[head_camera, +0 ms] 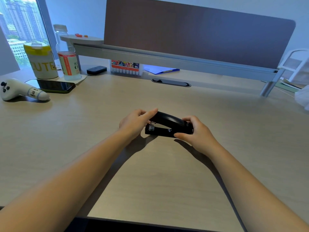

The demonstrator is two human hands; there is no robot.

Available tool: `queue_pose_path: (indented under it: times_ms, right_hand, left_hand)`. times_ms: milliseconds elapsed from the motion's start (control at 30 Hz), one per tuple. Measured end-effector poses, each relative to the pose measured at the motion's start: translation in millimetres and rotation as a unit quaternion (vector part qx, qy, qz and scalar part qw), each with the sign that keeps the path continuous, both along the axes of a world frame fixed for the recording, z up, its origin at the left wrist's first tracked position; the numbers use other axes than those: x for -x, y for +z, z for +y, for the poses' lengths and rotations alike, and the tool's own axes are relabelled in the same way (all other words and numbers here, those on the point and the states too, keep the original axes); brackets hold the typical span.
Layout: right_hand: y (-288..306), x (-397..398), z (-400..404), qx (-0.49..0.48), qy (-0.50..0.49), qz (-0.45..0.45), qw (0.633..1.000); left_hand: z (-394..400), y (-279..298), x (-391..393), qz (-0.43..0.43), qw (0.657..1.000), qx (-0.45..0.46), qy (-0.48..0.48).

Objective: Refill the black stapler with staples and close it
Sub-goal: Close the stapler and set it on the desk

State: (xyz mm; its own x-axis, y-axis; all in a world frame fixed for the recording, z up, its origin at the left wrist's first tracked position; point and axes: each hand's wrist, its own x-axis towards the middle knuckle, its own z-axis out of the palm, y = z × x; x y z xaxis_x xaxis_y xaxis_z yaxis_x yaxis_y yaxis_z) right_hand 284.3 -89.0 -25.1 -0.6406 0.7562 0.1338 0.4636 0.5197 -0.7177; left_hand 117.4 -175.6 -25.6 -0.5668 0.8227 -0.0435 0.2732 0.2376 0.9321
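Note:
The black stapler (167, 125) lies on the wooden desk (150, 173) in the middle of the view, its metal front end pointing left. Its top arm is down over the base with a small wedge-shaped gap at the front. My left hand (135, 122) rests at the stapler's front end, index finger stretched over the top arm. My right hand (196, 133) grips the rear end, thumb along the near side of the base. No loose staples are visible.
At the back left stand a phone (51, 85), a white plush toy (18, 89), a yellow-lidded cup (41, 61) and a clear bottle (67, 56). A marker box (125, 66), a small black box (96, 70) and a blue folder (161, 69) sit under the partition (192, 29).

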Motion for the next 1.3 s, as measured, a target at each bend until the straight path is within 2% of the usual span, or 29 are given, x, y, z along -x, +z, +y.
queue_pose_path:
  times_ms: [167,433,600,667,767,867,1133,1300]
  right_hand:
    - [-2,-2,1,0.001,-0.006,0.009,1.000]
    - [-6,-2,3,-0.003,-0.019,0.013,1.000]
    - [-5,-4,6,-0.023,-0.045,-0.033,0.998]
    - [-5,-6,6,-0.039,-0.053,-0.066,0.996]
    - [-6,-9,7,-0.064,-0.051,-0.093,0.992]
    - [-9,-11,9,-0.078,-0.049,-0.096,0.991]
    - [-10,8,46,-0.097,-0.079,-0.097,0.987]
    - [-16,42,99,-0.090,-0.107,-0.091,0.986]
  left_hand:
    - [3,-9,5,-0.005,1.000,-0.017,0.018]
    - [2,-11,5,0.058,0.998,-0.004,-0.013]
    - [-2,-7,4,0.071,0.996,-0.002,-0.045]
    - [-5,-6,9,0.124,0.990,0.023,-0.070]
    - [-12,-8,16,0.262,0.956,0.099,-0.092]
    - [-10,-10,16,0.307,0.943,0.095,-0.089]
    - [35,-10,28,0.350,0.929,0.094,-0.072]
    - [89,-10,51,0.332,0.935,0.108,-0.057]
